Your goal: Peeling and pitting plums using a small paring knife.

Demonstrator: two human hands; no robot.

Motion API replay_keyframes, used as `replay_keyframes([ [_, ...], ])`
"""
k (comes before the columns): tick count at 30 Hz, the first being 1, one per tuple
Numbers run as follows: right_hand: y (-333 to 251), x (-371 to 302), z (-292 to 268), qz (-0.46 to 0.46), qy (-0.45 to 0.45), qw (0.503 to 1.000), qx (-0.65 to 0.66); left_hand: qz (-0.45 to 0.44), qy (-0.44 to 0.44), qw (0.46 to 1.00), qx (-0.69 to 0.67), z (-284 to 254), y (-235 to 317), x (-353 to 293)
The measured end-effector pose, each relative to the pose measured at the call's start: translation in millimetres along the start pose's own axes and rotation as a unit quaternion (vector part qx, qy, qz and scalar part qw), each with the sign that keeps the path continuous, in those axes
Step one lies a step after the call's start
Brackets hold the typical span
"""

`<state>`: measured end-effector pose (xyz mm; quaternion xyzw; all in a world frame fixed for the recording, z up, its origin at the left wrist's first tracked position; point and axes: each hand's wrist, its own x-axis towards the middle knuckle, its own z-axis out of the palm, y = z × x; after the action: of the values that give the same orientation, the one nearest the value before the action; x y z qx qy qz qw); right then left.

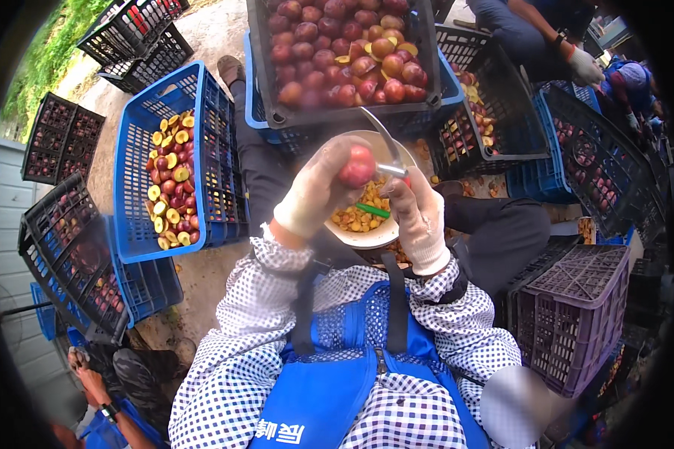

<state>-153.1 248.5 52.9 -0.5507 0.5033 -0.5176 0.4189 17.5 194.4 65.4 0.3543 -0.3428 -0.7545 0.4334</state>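
My left hand (311, 187), in a pale work glove, is closed around a whole red plum (357, 166). In my right hand (419, 217), gloved too, is a small curved knife (383, 133) with a metal collar; its hooked blade rises beside the plum. The fingers cover most of its handle. Under both hands stands a white bowl (367, 241) of yellowish plum stones or scraps, with a green-handled tool (373, 210) lying on them. Just beyond, a black crate (344, 117) full of red plums and a few cut ones rests on a blue crate.
To the left, a blue crate (123, 179) holds halved plums. More black crates (64, 138) of plums stand farther left, others (494, 97) at the right. A purple-brown crate (569, 322) stands by my right elbow. Other people work at the lower left and upper right.
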Motion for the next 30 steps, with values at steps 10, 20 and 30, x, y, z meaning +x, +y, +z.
replay_keyframes([
  [10, -6.6, -19.1, 25.6, -0.083, 0.023, 0.972, -0.219, -0.032, 0.069, 0.997, 0.000, -5.7, -31.5, -18.9],
  [20, 33.4, -31.5, 31.0, 0.109, -0.056, 0.990, -0.074, 0.066, 0.108, 0.962, 0.243, -20.2, -53.2, -22.8],
  [30, 10.9, -31.4, 4.6, 0.288, -0.153, 0.856, 0.402, 0.044, 0.041, 0.998, -0.031, -25.9, -38.3, -29.5],
])
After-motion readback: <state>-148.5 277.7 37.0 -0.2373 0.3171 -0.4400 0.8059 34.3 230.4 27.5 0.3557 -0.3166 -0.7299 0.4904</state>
